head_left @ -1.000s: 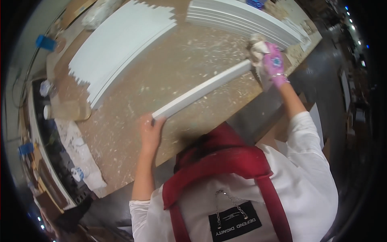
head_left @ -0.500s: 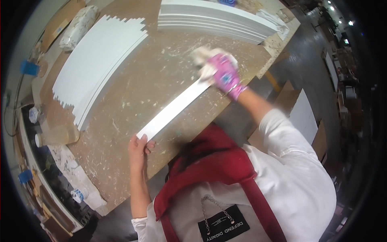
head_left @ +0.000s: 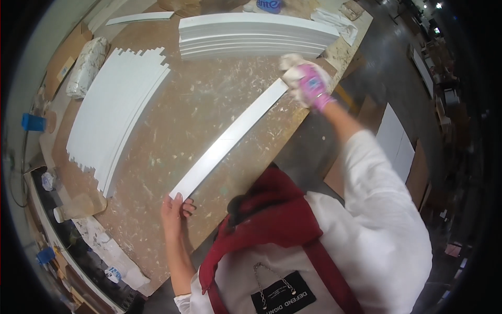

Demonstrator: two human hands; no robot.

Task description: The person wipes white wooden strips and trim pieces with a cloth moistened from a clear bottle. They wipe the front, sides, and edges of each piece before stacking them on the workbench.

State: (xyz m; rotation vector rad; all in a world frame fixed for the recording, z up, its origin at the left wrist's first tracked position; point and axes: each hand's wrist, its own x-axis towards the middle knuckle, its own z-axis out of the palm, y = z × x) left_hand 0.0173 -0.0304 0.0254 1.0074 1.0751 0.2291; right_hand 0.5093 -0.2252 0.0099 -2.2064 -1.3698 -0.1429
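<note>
A long white slat (head_left: 225,141) lies slantwise over the speckled brown worktable (head_left: 151,230). My bare left hand (head_left: 174,212) pinches its near end, thumb on top and fingers at the edge. At the far end, my right hand (head_left: 315,90), in a pink patterned glove, is closed on an off-white rag (head_left: 291,63). The rag bunches out past the fingers and touches or nearly touches the slat's tip; its underside is hidden.
Beyond the slat is a stack of white slats (head_left: 256,36). To the left, more white slats (head_left: 115,110) lie side by side, with a wrapped roll (head_left: 88,68) and a blue cup (head_left: 33,122) past them. A cloudy jug (head_left: 83,206) stands at the left edge.
My right hand has slid the rag away from me to the slat's far end, baring more of the white face. My left hand keeps its hold; the whole view has shifted slightly.
</note>
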